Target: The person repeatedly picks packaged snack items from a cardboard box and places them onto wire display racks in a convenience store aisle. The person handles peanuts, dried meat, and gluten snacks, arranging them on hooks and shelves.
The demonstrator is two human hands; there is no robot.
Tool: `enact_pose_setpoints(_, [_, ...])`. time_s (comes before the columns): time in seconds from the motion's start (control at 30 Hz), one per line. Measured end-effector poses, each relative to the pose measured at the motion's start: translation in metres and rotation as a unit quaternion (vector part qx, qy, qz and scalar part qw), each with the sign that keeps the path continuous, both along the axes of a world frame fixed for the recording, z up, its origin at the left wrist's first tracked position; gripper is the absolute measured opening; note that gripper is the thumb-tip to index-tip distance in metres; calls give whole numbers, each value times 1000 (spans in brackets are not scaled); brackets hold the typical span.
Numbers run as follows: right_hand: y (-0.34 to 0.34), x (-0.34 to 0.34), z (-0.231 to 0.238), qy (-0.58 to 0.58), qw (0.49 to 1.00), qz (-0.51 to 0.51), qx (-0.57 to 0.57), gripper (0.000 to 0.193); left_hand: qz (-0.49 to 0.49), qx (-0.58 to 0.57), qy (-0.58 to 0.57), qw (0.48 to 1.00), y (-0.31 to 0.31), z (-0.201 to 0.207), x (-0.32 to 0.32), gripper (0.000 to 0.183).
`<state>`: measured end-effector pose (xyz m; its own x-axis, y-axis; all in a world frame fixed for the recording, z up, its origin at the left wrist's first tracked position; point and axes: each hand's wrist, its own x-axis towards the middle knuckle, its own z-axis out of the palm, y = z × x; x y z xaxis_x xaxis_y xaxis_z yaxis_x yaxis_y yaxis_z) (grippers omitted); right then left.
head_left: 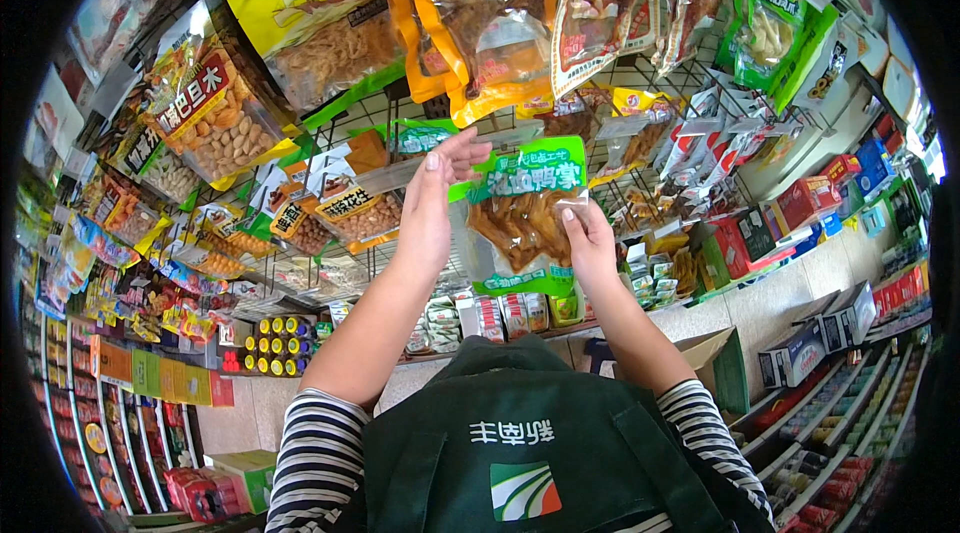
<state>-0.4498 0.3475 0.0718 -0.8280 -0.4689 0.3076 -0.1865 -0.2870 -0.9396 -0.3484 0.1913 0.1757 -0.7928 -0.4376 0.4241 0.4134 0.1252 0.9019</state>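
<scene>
Left hand extends its fingers; right hand pinches.

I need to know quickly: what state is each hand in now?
Left hand: open, fingers extended beside the green-and-clear flat plastic packet; contact cannot be told.
Right hand: holding that packet by its right edge, thumb in front.

Shows bright green across the top and bottom of the snack bag, with brown food between. Spreads dark green over the apron, broken by a green, white and orange-red emblem. Runs black and white stripes around the sleeves. Has yellow above and green below on the big hanging packet, orange along the edges of the pouch and yellow on the jar lids.
</scene>
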Motion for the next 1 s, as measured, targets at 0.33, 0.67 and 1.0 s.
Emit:
enact_pose_setpoints(0.33, [-33, -17, -10, 4, 1000, -12, 4, 12, 31, -99, 4, 995, 11, -19, 11, 44])
enact_pose_setpoints(0.67, [-71, -48, -36, 41, 985, 1, 169, 19, 18, -405, -129, 905, 3, -84, -2, 40])
enact_pose_setpoints(1.0, [-63, -107, -38, 9, 991, -114, 71, 54, 2, -629, -182, 756, 19, -77, -19, 55])
